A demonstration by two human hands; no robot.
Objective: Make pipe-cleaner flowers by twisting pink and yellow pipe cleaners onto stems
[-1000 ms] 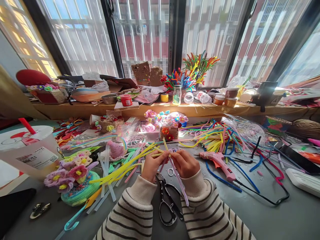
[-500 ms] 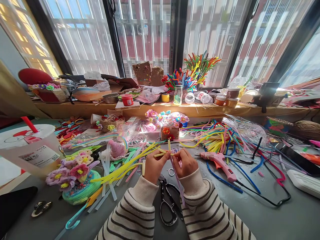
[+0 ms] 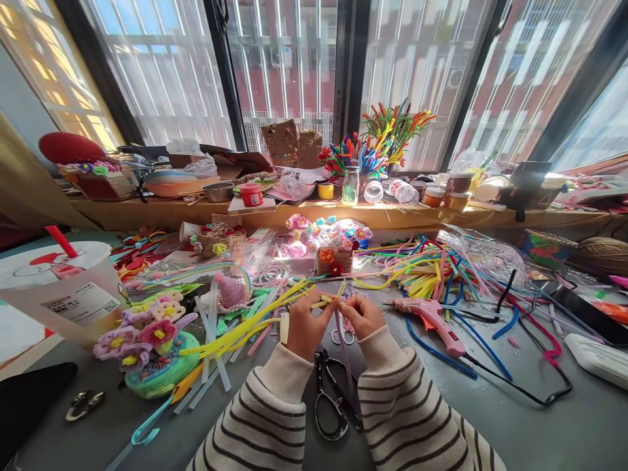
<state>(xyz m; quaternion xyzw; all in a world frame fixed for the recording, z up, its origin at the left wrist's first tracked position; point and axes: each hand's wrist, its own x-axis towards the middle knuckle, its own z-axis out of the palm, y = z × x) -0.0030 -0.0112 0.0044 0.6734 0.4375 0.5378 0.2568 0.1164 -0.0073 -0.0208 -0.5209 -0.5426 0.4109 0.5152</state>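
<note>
My left hand [image 3: 305, 326] is closed in a pinch on a bent yellow pipe cleaner [image 3: 321, 303], whose short ends stick out past the fingertips. Right beside it, my right hand [image 3: 364, 316] pinches a light purple pipe cleaner [image 3: 347, 356] where it meets the yellow one. The purple length hangs down between my wrists. Fingertips of both hands almost touch, hiding the joint. Black-handled scissors [image 3: 333, 415] lie on the table below my hands, and a smaller pair with pale finger loops [image 3: 343, 336] shows just behind the purple strand.
A pink hot glue gun [image 3: 432, 318] with a black cord lies right. Yellow pipe cleaners [image 3: 240, 330] and clear glue sticks [image 3: 216, 347] lie left, by a fuzzy flower pot [image 3: 164, 366] and a drink cup [image 3: 63, 281]. More pipe cleaners [image 3: 432, 275] are heaped behind the glue gun.
My right hand has turned and its fingers have shifted at the joint. The upright yellow end now leans right, and the purple strand hangs straighter. The view has shifted slightly.
</note>
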